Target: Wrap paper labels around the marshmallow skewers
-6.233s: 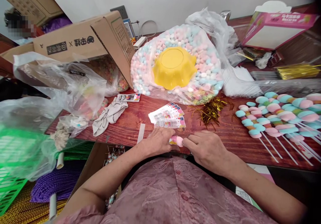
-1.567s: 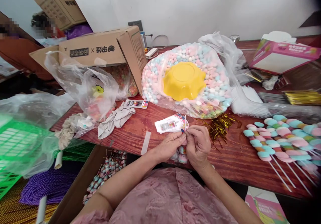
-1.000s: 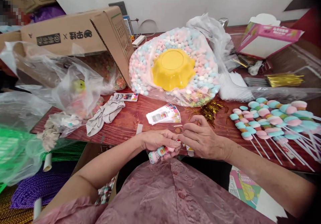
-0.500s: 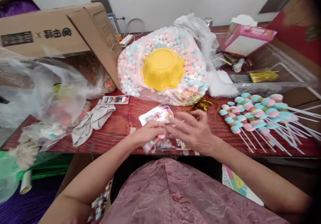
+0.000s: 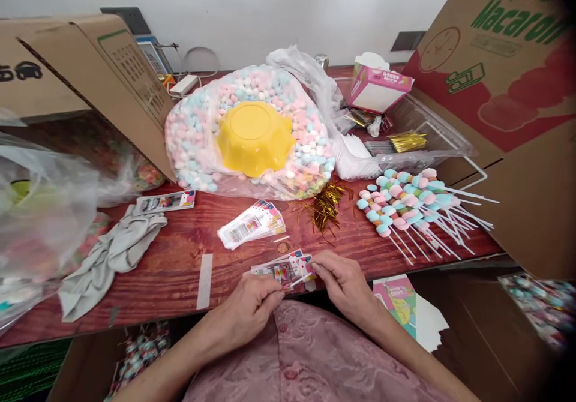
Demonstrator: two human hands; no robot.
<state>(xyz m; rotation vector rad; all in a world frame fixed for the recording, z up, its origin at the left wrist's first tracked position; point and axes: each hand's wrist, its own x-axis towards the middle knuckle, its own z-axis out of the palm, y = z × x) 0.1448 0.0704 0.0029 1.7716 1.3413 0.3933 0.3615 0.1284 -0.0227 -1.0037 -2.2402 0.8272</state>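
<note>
At the table's front edge, my left hand [image 5: 249, 306] and my right hand [image 5: 342, 282] hold a wrapped candy skewer [image 5: 285, 270] between them. It lies flat in a printed sleeve. My left fingers are closed on its left end, and my right fingertips pinch its right end. Just beyond lie a stack of printed sleeves [image 5: 252, 228] and a bunch of gold twist ties [image 5: 324, 207]. A pile of pastel candy skewers [image 5: 409, 201] with white sticks lies to the right.
An upturned yellow bowl [image 5: 254, 135] rests on a big clear bag of pastel candies [image 5: 193, 132]. Cardboard boxes stand at left [image 5: 121, 78] and right [image 5: 508, 90]. A grey cloth [image 5: 112, 255], a tape strip [image 5: 204, 273] and a pink box [image 5: 378, 87] also lie on the wooden table [image 5: 171, 288].
The view has swung right, showing the big box there. Both hands have dropped to the table's edge, and the skewer now lies flat in its printed sleeve between them.
</note>
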